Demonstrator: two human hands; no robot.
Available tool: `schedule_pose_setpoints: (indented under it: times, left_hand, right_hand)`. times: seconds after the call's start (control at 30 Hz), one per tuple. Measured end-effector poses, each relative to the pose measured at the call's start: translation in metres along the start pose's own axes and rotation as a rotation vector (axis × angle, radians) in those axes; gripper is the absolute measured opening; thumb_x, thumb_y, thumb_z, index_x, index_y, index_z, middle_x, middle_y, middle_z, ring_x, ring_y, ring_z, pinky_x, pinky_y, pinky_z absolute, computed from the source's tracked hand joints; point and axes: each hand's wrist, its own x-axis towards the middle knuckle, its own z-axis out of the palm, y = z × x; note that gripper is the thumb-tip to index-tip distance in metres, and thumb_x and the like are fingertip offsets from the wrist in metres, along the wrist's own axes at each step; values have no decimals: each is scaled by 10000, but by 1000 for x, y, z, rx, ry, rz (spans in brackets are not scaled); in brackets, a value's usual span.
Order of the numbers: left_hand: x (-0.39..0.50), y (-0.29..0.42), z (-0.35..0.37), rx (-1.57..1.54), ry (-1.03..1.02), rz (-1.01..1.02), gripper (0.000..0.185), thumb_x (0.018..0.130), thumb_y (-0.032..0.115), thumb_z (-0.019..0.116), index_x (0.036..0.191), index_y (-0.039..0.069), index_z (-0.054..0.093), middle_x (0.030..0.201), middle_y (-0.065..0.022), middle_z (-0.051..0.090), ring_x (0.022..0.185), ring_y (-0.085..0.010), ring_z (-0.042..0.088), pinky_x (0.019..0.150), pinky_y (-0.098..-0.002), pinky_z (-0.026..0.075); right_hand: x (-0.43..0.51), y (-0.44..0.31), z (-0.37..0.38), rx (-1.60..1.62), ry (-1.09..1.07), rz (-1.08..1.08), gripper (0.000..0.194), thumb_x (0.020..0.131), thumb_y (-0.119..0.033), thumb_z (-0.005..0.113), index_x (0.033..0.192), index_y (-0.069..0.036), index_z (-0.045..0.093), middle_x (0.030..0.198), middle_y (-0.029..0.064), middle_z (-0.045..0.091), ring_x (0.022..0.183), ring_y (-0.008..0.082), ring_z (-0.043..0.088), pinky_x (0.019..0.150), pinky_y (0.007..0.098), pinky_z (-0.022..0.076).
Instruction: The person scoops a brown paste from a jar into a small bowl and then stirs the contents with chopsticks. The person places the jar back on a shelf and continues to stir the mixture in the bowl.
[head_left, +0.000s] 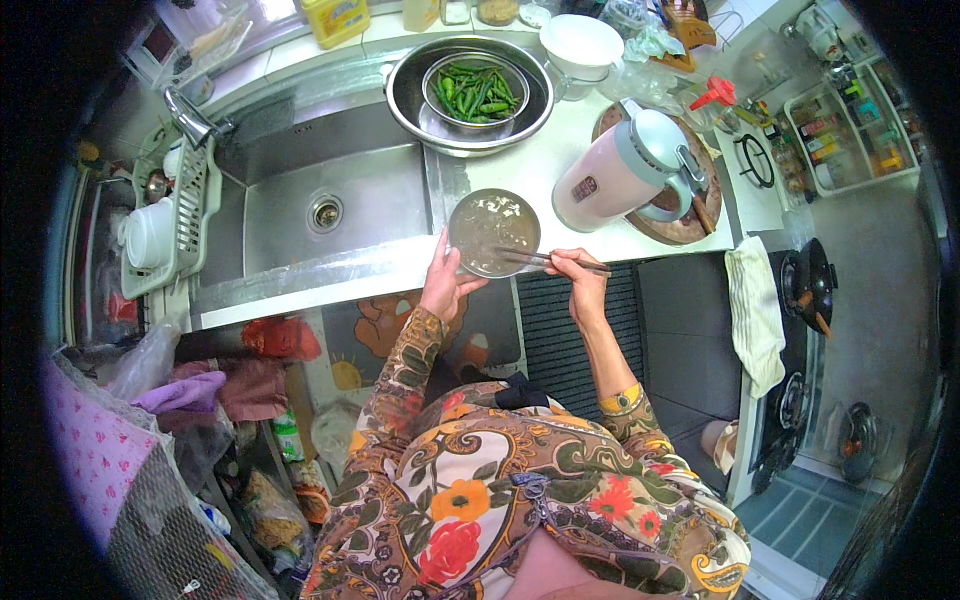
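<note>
A round metal bowl (495, 225) of cloudy brownish liquid with pale bits afloat sits at the counter's front edge, just right of the sink. My left hand (444, 281) grips its lower left rim, thumb along the side. In my right hand (577, 274) is a pair of dark chopsticks (525, 257), their tips dipped into the liquid. Close by on the right stands a pink thermos jug (611, 176) with a grey-green lid and handle. Behind the bowl, a sieve of green chili peppers (476, 94) rests inside a large steel basin (401, 112).
To the left lies a steel sink (285, 217) with a faucet (191, 120) and a dish rack (187, 217). A round cutting board (709, 150) with a knife handle (701, 214) lies behind the jug. At far right are a towel (754, 315) and a wok (817, 285) on the stove.
</note>
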Motion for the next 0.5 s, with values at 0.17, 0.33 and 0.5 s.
schedule_pose_setpoints:
  times: [0.17,0.33,0.5]
  left_hand:
    - [0,0,1,-15,10,-7,557,1081,220,321,1569,276,60,1539,-154,298,1175,-397,585,909,-484,577]
    - [0,0,0,-12,6,6,560,1080,217,324,1570,275,59,1547,-157,278,1176,-399,584,917,-487,575]
    - [1,0,-1,-19,-7,12,555,1080,217,319,1570,272,63,1551,-164,263,1179,-410,579,919,-495,573]
  right_hand:
    - [3,4,-1,36,66,-61,85,833,40,669,913,60,686,919,137,694,788,202,672,748,306,571]
    - [6,7,-4,19,42,-76,89,834,29,682,918,58,688,923,134,696,800,200,677,762,299,570]
    - [6,10,-5,47,55,-11,109,859,25,670,961,57,689,957,133,698,820,195,681,769,298,573]
